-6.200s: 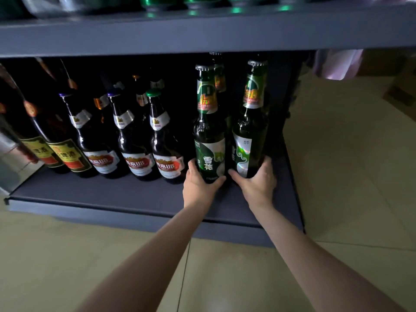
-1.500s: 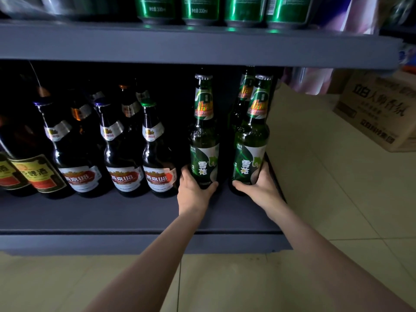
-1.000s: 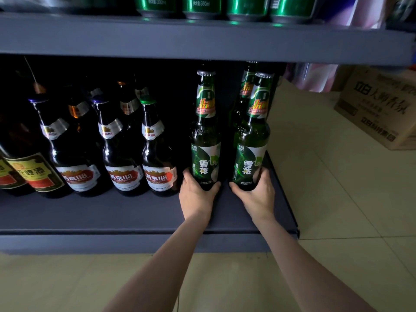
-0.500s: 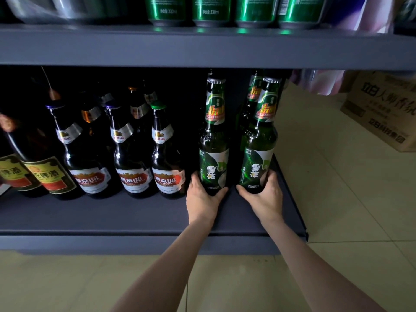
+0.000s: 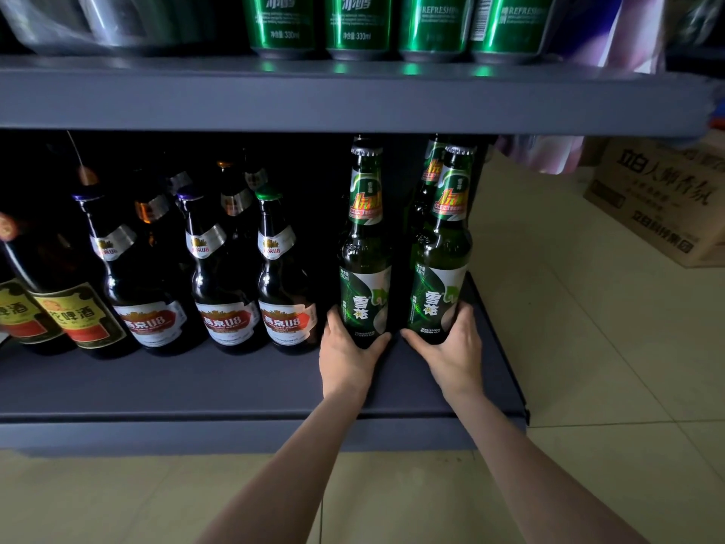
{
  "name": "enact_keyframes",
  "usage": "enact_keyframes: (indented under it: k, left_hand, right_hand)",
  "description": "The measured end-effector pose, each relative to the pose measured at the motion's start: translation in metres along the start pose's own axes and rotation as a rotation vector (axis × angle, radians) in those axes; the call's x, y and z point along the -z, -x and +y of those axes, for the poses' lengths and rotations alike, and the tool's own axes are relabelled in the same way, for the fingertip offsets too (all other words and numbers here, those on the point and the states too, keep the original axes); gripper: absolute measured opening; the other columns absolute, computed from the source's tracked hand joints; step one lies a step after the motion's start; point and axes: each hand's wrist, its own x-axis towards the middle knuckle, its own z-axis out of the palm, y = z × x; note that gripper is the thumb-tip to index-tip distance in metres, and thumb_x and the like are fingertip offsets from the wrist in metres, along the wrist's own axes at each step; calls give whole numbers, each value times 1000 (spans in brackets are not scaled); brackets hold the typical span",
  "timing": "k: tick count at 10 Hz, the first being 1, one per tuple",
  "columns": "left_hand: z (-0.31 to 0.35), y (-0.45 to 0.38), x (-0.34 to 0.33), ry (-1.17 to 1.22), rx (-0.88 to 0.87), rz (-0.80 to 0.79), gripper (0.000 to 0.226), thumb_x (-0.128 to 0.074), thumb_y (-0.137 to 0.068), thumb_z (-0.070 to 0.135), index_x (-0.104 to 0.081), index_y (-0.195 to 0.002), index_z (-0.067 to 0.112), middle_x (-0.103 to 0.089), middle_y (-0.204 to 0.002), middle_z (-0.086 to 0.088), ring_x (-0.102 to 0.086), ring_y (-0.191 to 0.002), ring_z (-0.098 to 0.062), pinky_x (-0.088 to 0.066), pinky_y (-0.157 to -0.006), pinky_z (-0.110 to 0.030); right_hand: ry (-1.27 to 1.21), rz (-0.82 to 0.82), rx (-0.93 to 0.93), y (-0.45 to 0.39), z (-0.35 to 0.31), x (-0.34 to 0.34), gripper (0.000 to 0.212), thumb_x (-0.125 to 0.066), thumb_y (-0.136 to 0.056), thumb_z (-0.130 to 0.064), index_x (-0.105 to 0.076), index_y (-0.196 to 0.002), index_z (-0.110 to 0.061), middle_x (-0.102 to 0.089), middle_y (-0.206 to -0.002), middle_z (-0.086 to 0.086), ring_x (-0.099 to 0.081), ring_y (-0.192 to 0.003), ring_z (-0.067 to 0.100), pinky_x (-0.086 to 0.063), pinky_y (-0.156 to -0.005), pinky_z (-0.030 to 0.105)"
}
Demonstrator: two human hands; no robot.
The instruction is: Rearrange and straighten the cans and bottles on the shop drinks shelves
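Note:
Two tall green beer bottles stand upright side by side at the right end of the bottom shelf [image 5: 196, 390]. My left hand [image 5: 347, 357] grips the base of the left green bottle [image 5: 365, 268]. My right hand [image 5: 451, 349] grips the base of the right green bottle [image 5: 441, 265]. Another green bottle [image 5: 429, 178] shows just behind the right one. To the left stands a row of dark brown bottles with red and white labels [image 5: 227, 276], with more rows behind them in shadow.
Brown bottles with yellow and red labels [image 5: 74, 308] stand at the far left. Green cans [image 5: 357, 25] line the upper shelf [image 5: 353, 96]. A cardboard box [image 5: 663, 202] sits on the tiled floor to the right. The shelf's right edge [image 5: 502, 347] is close to my right hand.
Both hands have stayed on the bases of the two green bottles. The bottles stand a little closer together and squarer to the front than 6 seconds ago; the camera view has shifted slightly.

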Motion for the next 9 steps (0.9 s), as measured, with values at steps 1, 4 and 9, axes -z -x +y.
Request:
enact_keyframes:
  k: [1, 4, 9]
  left_hand:
    - [-3, 1, 3, -8, -25, -30, 79, -79, -71, 25, -36, -134, 5, -53, -128, -12, -48, -121, -27, -38, -96, -31]
    - [-9, 7, 8, -54, -64, -45, 77, -76, -75, 20, -34, -138, 9, -51, -133, -10, -47, -123, -25, -33, -93, -21]
    - [-7, 31, 46, -337, -153, -276, 72, -54, -87, 14, -12, -145, 5, -28, -148, -7, -29, -136, -20, -23, -106, -20]
  right_hand:
    - [5, -9, -5, 0, 0, 0, 66, -84, -65, -28, -43, -111, -4, -46, -98, 1, -51, -100, 25, -36, -75, 25]
    - [-2, -36, -15, 1, 3, 1, 71, -83, -66, -23, -44, -123, -4, -57, -115, 10, -53, -111, 27, -39, -85, 27]
    - [109, -199, -90, 8, -5, 18, 72, -80, -70, -21, -42, -128, 0, -54, -124, 11, -51, -118, 27, -39, -89, 29]
